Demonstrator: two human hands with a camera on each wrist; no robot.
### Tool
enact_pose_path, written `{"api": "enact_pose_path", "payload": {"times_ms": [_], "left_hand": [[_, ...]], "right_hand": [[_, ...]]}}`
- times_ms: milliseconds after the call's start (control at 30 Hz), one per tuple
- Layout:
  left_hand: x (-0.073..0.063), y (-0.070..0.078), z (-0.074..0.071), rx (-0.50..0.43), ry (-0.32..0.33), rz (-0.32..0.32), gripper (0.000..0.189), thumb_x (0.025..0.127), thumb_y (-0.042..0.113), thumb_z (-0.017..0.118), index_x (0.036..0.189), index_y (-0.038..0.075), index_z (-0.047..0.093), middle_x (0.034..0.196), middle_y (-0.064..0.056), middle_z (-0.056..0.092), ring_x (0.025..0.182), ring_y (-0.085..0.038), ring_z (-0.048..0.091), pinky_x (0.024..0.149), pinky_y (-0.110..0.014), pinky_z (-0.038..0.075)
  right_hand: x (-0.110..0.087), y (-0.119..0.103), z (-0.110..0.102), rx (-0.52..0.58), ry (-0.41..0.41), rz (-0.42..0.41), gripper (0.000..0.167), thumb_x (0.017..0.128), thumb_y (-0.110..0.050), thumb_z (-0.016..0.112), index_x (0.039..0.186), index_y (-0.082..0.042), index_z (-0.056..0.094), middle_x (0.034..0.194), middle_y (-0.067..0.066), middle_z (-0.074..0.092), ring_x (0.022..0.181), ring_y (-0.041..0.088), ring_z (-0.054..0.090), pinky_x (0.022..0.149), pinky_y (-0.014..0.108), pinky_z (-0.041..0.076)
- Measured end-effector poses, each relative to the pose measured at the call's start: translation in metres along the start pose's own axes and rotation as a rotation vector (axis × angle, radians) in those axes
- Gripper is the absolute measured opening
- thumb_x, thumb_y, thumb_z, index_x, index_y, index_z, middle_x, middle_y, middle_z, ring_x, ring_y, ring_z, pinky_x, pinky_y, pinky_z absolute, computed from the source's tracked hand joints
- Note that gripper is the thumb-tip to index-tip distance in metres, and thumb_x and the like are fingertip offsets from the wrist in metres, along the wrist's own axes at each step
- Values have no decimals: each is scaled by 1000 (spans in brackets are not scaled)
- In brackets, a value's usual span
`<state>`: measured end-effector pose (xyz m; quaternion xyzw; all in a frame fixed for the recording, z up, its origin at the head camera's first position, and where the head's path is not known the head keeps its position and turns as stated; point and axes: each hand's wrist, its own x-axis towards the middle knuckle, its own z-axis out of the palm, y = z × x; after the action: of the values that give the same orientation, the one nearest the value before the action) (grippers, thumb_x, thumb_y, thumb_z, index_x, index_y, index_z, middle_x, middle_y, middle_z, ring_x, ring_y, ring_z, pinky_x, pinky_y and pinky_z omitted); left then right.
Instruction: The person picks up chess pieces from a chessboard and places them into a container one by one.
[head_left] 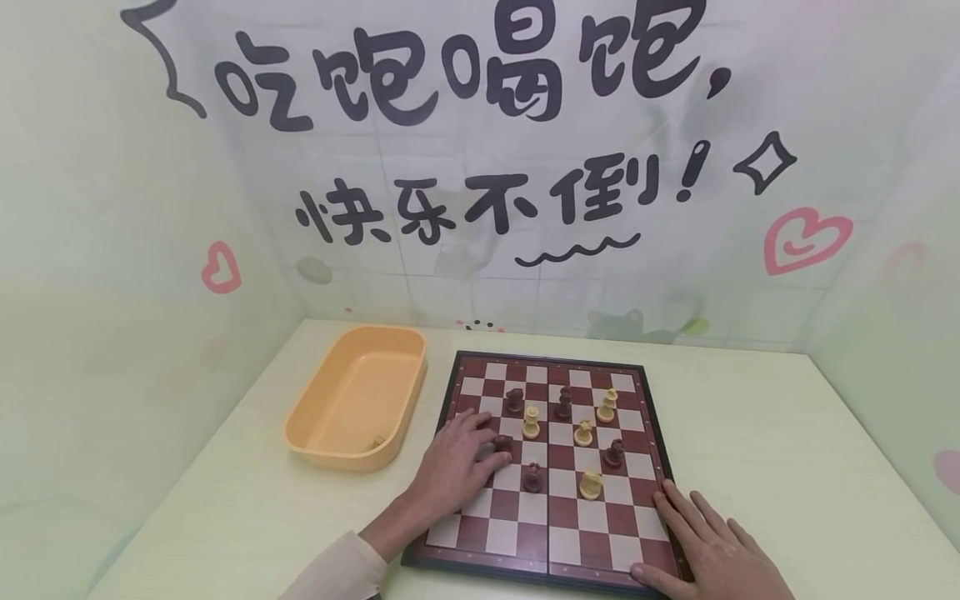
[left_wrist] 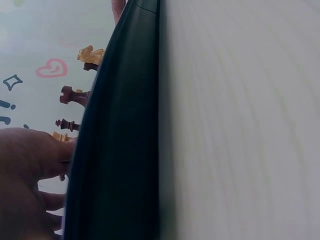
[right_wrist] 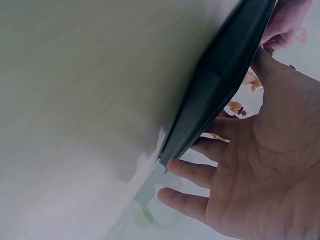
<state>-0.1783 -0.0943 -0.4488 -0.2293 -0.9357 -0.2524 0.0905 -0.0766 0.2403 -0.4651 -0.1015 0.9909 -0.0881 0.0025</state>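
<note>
A checkered chessboard (head_left: 517, 533) with dark red and white squares lies on the table. On its left side my left hand (head_left: 454, 462) pinches a dark chess piece (head_left: 504, 444) between thumb and forefinger; the piece is partly covered. Nearby stand a dark rook (head_left: 533, 477), a pale crowned piece (head_left: 531, 422) and a dark knight (head_left: 514, 400). My right hand (head_left: 712, 542) rests at the board's lower right edge, fingers spread and thumb on the border. Its palm and extended fingers (right_wrist: 192, 172) show beside the dark board side in the right wrist view.
More pieces stand right of the fold, among them a pale knight (head_left: 591, 484), a dark piece (head_left: 614, 452) and a pale piece (head_left: 607, 406). An orange tray (head_left: 300, 417) with a small tan thing inside sits left of the board. A printed wall (head_left: 465, 300) rises behind.
</note>
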Motion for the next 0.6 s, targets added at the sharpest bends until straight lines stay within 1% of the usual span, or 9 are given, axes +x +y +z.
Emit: {"api": "enact_pose_path", "payload": {"times_ms": [267, 433, 500, 600], "left_hand": [[-1, 0, -3, 3, -2, -14, 35, 97, 34, 69, 115, 4, 74, 138, -16, 60, 135, -42, 46, 112, -55, 33], [1, 3, -9, -28, 34, -50, 40, 98, 38, 68, 120, 5, 72, 136, -14, 61, 133, -35, 50, 108, -53, 40], [2, 4, -12, -34, 47, -63, 42, 98, 40, 67, 122, 5, 72, 137, -14, 60, 133, -34, 50, 106, -53, 42], [2, 3, -14, -26, 57, -65, 42, 98, 40, 67, 123, 6, 72, 137, -14, 60, 133, -34, 49, 106, -54, 42]], "right_hand": [[1, 1, 1, 9, -26, 10, 103, 78, -81, 63, 148, -5, 52, 153, 16, 44, 133, 47, 45, 94, 71, 42], [1, 2, 2, 3, -24, 13, 103, 78, -81, 63, 148, -5, 52, 153, 17, 45, 132, 47, 46, 93, 70, 43], [1, 2, 2, -3, -20, 11, 103, 78, -81, 63, 147, -5, 53, 153, 17, 45, 132, 47, 46, 93, 70, 43], [1, 1, 2, -7, -18, 9, 103, 78, -81, 63, 147, -5, 53, 153, 17, 45, 132, 47, 46, 93, 69, 44]]}}
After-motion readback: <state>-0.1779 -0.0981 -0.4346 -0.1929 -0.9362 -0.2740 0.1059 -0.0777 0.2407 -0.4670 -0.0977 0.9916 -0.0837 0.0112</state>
